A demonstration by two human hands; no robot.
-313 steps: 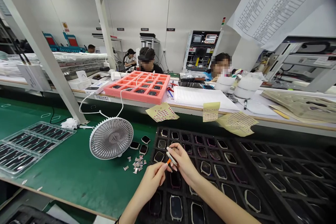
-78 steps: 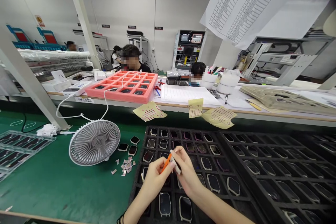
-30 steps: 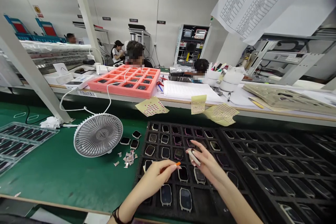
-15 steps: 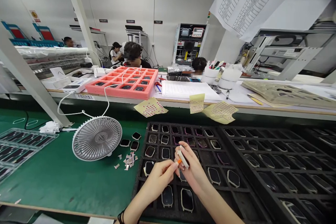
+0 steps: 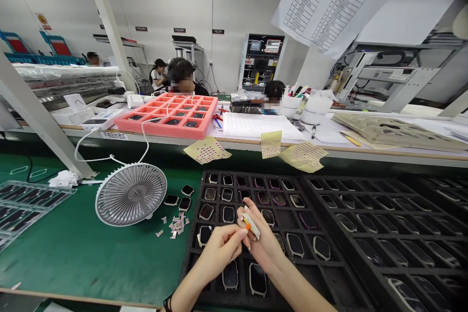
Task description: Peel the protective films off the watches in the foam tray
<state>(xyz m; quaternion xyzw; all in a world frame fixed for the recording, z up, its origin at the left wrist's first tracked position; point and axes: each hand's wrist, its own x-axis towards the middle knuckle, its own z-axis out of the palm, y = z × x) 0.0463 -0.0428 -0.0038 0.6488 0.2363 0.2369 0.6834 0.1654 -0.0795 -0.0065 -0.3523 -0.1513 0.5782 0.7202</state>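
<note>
Left hand (image 5: 218, 253) and right hand (image 5: 263, 248) meet above a black foam tray (image 5: 191, 258), holding a small white oblong piece (image 5: 251, 225) and a slim orange stick (image 5: 247, 225).

The right fingers (image 5: 243, 214) are closed on the matte, round-ended white piece, which sits tilted over the tray's middle. The left fingers (image 5: 239, 234) are pinched around the orange stick, whose tip lies right against the piece, though contact is hard to confirm. The tray's moulded pockets hold glossy dark rounded-rectangle watch bodies (image 5: 230, 275) with pale or purplish rims. To the left, on a green mat (image 5: 91, 263), lie similar loose watch bodies (image 5: 185, 203), small pale paper scraps (image 5: 177, 224) and a grey plastic fan (image 5: 130, 194) with a ribbed round grille.
</note>
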